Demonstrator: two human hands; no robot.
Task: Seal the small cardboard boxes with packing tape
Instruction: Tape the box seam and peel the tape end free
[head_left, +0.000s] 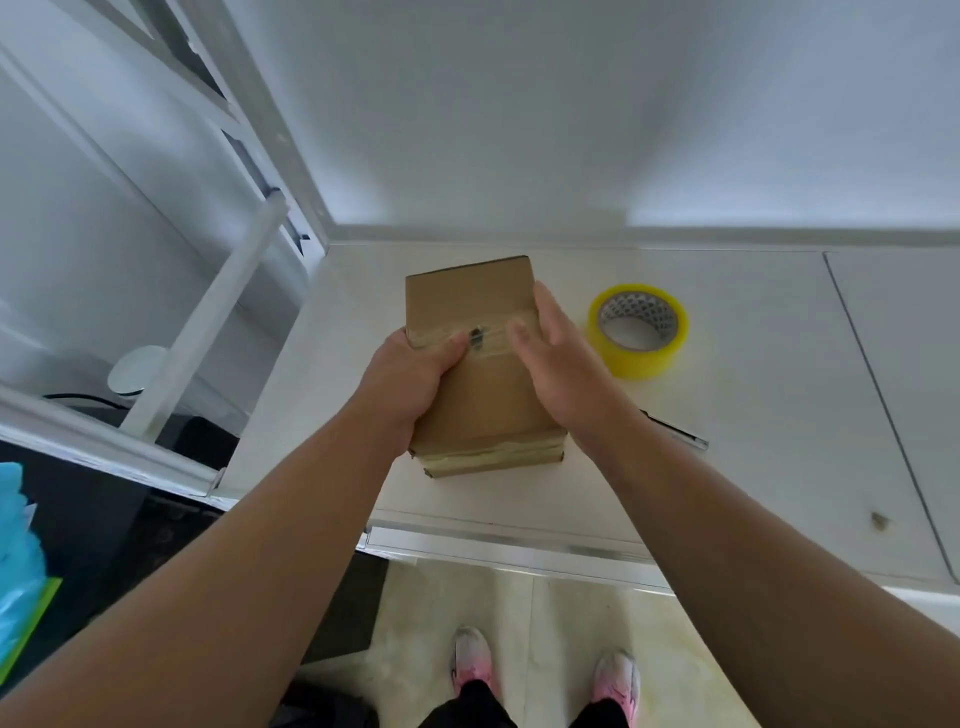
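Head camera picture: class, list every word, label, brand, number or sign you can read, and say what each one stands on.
No text in this picture can be read.
On the tape roll: a printed pattern round the inner core, too blurred to read.
On the cardboard box: a small dark mark under the clear tape strip across its top, too small to read.

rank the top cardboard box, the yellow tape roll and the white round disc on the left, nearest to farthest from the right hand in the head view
1. top cardboard box: the right hand touches its right side.
2. yellow tape roll: on the counter just right of the hand, apart from it.
3. white round disc: far left, past the counter's edge.
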